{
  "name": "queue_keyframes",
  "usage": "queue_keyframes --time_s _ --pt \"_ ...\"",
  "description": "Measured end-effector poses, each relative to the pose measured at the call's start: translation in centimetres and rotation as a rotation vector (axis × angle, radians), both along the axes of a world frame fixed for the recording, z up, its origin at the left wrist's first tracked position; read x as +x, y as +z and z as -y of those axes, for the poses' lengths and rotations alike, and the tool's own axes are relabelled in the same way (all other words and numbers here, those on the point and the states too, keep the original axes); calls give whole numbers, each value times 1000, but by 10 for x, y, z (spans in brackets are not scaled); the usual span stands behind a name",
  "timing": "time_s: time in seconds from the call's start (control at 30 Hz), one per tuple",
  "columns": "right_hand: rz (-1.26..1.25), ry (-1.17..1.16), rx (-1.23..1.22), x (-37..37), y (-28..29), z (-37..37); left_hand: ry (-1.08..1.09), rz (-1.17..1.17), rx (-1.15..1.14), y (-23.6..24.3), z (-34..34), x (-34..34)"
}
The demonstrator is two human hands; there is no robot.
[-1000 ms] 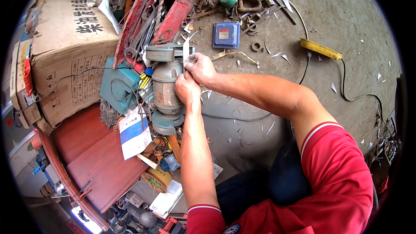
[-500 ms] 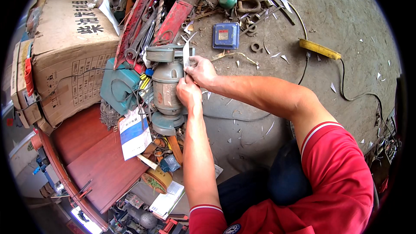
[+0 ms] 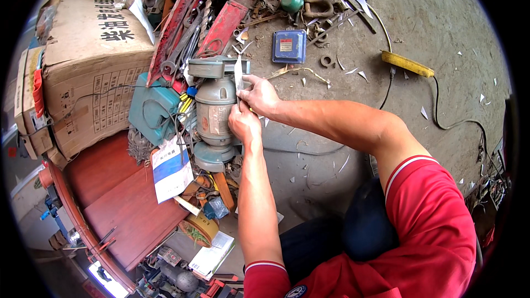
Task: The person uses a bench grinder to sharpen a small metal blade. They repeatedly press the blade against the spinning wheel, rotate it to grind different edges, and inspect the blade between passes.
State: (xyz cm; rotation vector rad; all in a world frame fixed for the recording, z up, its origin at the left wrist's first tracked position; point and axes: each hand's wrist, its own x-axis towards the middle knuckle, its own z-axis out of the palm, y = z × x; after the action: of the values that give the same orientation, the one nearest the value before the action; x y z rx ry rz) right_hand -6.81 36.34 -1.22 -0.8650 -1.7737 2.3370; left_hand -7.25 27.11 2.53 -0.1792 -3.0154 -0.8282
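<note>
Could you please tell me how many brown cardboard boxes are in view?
2: a large brown cardboard box at upper left beside the grey bench grinder, and a smaller brown cardboard box against its left side. Others may be hidden.

grey-green grinder (image 3: 215, 113), silvery metal strip (image 3: 238, 74), blue box (image 3: 289, 46), yellow handle (image 3: 407, 64), red sleeves with white trim (image 3: 425, 209), brown cardboard carton (image 3: 94, 72).

A cluttered workshop (bench grinder (image 3: 215, 113), scattered wrenches (image 3: 185, 44), metal offcuts (image 3: 353, 72) across concrete floor (image 3: 430, 27))
</note>
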Motion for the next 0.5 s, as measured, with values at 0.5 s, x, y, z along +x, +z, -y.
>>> queue_keyframes --time_s 0.5 --pt "5 85 40 13 18 -11 51 76 -3 6 -2 14"
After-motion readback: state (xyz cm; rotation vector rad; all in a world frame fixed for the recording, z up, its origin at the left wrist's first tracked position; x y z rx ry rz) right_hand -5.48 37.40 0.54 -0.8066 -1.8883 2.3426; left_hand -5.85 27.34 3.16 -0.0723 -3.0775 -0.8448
